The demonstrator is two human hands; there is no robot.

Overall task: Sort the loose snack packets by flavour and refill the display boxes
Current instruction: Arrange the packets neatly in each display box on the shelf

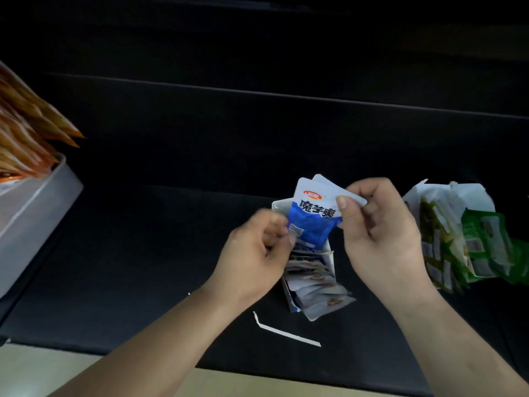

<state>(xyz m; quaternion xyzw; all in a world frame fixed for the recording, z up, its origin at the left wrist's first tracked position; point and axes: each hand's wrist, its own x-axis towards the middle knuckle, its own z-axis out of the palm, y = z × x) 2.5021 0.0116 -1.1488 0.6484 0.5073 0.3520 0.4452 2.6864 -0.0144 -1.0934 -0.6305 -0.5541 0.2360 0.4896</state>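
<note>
Fingers (345,206) of the right hand (380,233) pinch the upper right corner of a blue-and-white snack packet (310,222); fingers (274,224) of the left hand (254,253) pinch its lower left edge. The packet is held upright just above an open display box (329,260) holding a row of similar blue packets (312,279), on the black table (143,253). Right of it: a torn white box (446,196) spilling green packets (483,242). Far left: a white box (37,207) of orange packets (25,133). Nearer the table's front edge: a white torn strip (286,333).

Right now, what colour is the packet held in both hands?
Blue and white, with dark lettering: the packet, clearest in the head view.
</note>
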